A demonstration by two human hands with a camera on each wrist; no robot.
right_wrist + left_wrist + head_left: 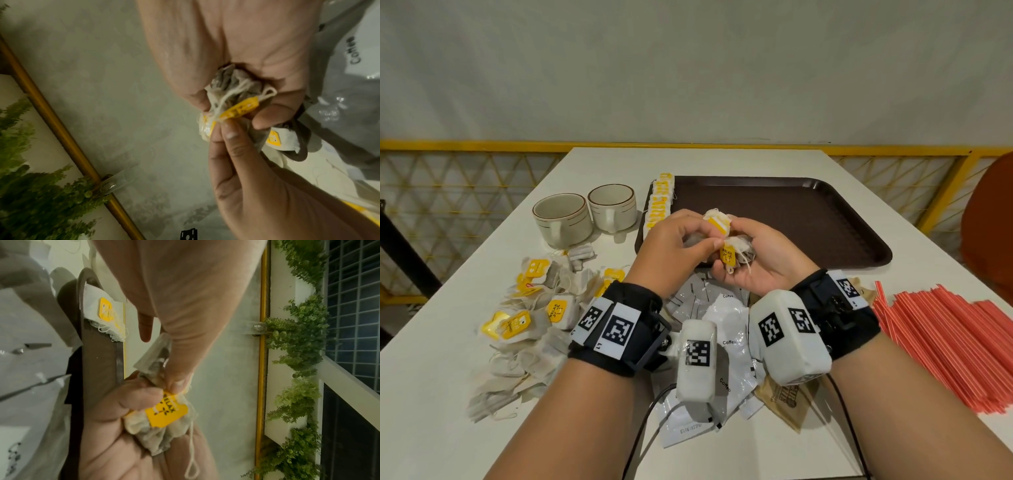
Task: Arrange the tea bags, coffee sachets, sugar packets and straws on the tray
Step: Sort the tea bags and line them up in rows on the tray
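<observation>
STEP: sorting tea bags | RIGHT: your right hand (753,263) cups a bunch of tea bags (736,251) above the tray (825,219) near edge, keeping them gathered | LEFT: your left hand (674,246) pinches one yellow tag (728,254) to separate it.

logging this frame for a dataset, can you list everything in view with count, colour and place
tray: one, dark brown, table centre
tea bag row: several, yellow tags, tray's left edge
loose tea bags: many, off-white with yellow tags, table left
held tea bags: a small bunch, above the tray's near-left corner
cups: two, cream, left of the tray
coffee sachets: several, white, under the wrists
sugar packets: count unclear, brown, beside the sachets
straws: many, red, table right
left hand: pinches the bunch
right hand: cradles the bunch
</observation>
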